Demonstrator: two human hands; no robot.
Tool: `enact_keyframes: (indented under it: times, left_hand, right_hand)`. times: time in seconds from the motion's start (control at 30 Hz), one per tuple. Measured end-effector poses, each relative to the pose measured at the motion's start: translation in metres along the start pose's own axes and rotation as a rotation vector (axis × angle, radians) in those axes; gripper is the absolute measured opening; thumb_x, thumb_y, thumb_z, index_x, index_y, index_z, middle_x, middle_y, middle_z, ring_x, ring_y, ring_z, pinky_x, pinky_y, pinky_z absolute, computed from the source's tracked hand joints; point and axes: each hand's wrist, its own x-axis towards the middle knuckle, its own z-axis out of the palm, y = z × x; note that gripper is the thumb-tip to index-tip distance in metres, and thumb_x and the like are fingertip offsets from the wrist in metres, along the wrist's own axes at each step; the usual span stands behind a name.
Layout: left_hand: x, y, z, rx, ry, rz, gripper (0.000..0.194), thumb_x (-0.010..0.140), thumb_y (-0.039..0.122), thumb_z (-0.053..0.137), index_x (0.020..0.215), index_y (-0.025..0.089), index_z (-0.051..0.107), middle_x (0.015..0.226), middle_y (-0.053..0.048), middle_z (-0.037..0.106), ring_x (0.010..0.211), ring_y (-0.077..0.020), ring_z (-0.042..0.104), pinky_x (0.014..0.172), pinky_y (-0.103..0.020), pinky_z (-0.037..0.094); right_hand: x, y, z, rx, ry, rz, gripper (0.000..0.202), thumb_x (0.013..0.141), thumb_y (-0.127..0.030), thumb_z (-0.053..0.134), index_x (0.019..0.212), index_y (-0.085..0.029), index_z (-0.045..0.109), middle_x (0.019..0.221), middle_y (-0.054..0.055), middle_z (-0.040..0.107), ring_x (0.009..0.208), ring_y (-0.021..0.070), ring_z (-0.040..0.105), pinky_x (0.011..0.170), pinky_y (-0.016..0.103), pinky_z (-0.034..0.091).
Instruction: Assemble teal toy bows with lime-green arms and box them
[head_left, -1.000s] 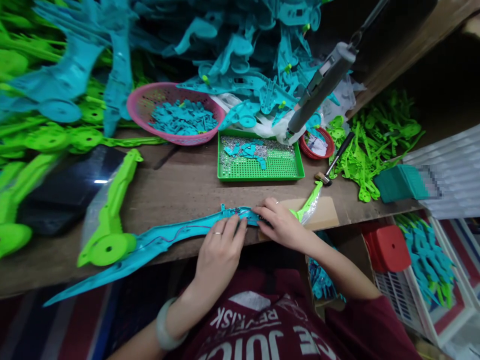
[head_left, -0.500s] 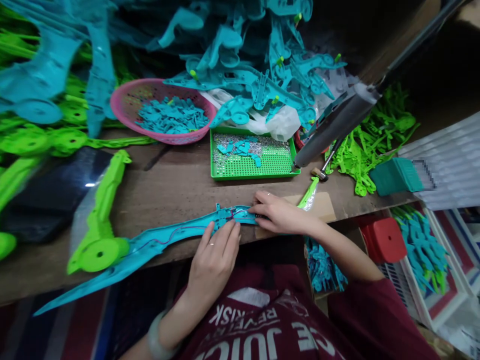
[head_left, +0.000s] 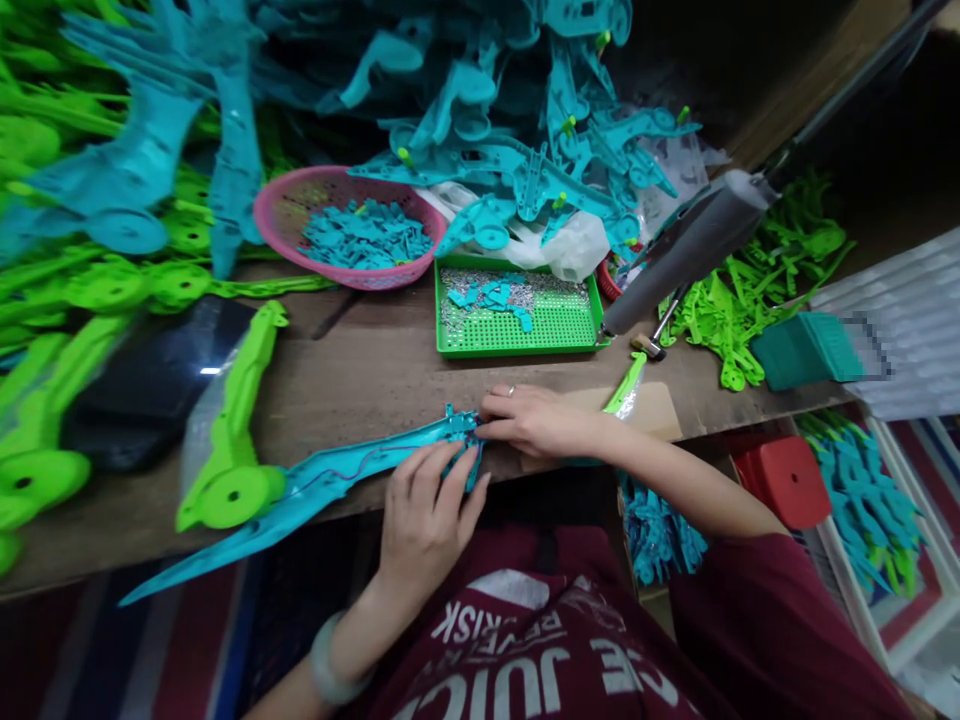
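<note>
Left hand and right hand touch a long blue part near center frame, below a green tray.

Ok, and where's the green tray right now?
In the head view, the green tray sits on the bench, slightly right of centre, beyond the right hand and just right of the pink basket.

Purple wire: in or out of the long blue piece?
In: wire runs between the edges of the blue piece; by the left hand, cannot tell.
</note>
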Motion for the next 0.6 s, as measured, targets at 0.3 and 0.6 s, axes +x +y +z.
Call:
enact_keyframes:
  times: [0.3, 0.6]
  left_hand:
    - [0.010, -0.007, -0.008, 0.082, -0.159, 0.101, 0.022, 0.094, 0.022, 0.064, 0.108, 0.007, 0.070, 0.111, -0.018, 0.070, 0.107, -0.0304, 0.062, 0.094, -0.041, 0.047]
    - [0.013, -0.007, -0.011, 0.065, -0.182, 0.055, 0.021, 0.095, 0.026, 0.063, 0.107, 0.011, 0.071, 0.113, -0.020, 0.065, 0.108, -0.0329, 0.058, 0.089, -0.044, 0.051]
  right_hand:
    - [0.006, 0.009, -0.005, 0.075, 0.024, -0.020, 0.026, 0.100, -0.018, 0.048, 0.120, -0.014, 0.065, 0.108, 0.011, 0.059, 0.101, 0.0222, 0.052, 0.086, 0.032, 0.046]
    - [0.031, 0.020, -0.003, 0.130, 0.007, -0.095, 0.019, 0.102, -0.019, 0.044, 0.101, -0.019, 0.063, 0.106, 0.007, 0.056, 0.094, 0.0185, 0.053, 0.077, 0.027, 0.041]
